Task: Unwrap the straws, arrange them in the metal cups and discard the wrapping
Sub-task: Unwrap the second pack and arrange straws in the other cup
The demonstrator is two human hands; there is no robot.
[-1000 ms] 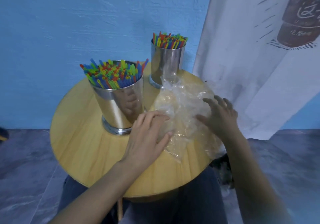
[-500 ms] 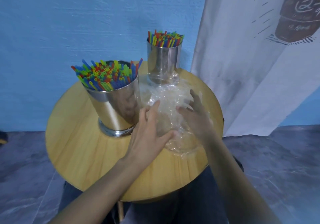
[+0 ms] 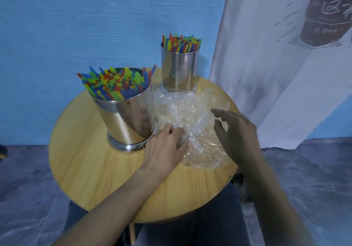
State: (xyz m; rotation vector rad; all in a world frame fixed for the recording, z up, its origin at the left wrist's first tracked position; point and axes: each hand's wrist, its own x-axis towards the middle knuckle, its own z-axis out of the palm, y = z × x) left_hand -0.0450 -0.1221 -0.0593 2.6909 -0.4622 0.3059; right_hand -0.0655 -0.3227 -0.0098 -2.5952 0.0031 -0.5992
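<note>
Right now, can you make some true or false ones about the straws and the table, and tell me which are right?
1. The wide cup and the tall cup both hold straws. True.
2. The plastic wrapping is stuffed inside the tall cup. False: it lies on the wooden table.
3. The left hand touches the wrapping. True.
4. The right hand holds a straw. False: its fingers are loose and hold no straw.
</note>
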